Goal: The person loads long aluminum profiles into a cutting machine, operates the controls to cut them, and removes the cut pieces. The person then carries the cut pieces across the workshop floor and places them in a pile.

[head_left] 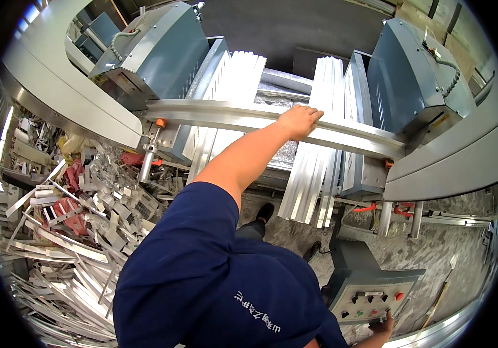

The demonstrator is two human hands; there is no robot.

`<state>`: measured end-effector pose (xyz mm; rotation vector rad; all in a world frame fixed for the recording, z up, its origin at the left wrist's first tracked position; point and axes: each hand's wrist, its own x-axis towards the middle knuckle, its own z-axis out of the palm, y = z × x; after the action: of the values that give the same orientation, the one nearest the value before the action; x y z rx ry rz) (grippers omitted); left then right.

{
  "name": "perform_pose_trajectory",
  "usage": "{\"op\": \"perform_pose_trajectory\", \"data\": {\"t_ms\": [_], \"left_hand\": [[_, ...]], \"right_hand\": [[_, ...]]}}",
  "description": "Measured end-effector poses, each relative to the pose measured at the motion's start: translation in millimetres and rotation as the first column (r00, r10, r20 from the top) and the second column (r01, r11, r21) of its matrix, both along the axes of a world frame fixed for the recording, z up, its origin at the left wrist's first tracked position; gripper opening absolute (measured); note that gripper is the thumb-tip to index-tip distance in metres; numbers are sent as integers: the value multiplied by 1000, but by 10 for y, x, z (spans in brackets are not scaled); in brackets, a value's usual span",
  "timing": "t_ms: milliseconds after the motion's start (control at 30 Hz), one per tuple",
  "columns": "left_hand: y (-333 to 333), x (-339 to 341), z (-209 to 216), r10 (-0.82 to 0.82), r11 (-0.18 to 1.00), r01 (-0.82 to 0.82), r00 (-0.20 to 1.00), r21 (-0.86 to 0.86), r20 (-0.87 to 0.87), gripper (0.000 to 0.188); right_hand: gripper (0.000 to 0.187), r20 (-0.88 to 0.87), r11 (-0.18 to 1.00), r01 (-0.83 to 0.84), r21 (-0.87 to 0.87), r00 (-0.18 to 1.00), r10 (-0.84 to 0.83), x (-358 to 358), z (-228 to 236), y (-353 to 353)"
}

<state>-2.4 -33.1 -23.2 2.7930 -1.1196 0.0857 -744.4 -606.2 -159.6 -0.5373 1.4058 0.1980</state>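
Observation:
A long silver aluminium profile (226, 116) lies crosswise between the two saw heads of a large cutting machine. My left hand (300, 122) is closed over it near its middle, fingers bent over the far edge. Down at the lower right, my right hand (383, 328) is at the control panel (350, 293), one finger stretched onto a control at its near right corner. The other fingers show only in part. A red button (399, 296) sits just above that finger. Orange-tipped clamps (160, 123) stand by the profile's ends.
Blue-grey saw housings stand at left (173, 52) and right (400, 75). Two stacks of profiles lie lengthwise, one left (243, 72) and one right (310, 185). A heap of metal offcuts (80, 232) covers the left floor. A long-handled tool (437, 298) lies at right.

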Motion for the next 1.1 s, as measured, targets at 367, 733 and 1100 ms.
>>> {"op": "perform_pose_trajectory", "data": {"t_ms": [367,733,1100], "left_hand": [[478,133,387,128,970,-108,989,217,-77,69],[335,117,412,199,956,-171,975,237,-103,57],[382,138,415,184,950,-156,980,271,-79,61]], "right_hand": [[88,54,1000,-14,-5,998,14,211,-37,18],[106,-244,945,-161,-286,966,90,232,197,306],[95,-262,934,-195,-299,958,116,133,168,275]]}}
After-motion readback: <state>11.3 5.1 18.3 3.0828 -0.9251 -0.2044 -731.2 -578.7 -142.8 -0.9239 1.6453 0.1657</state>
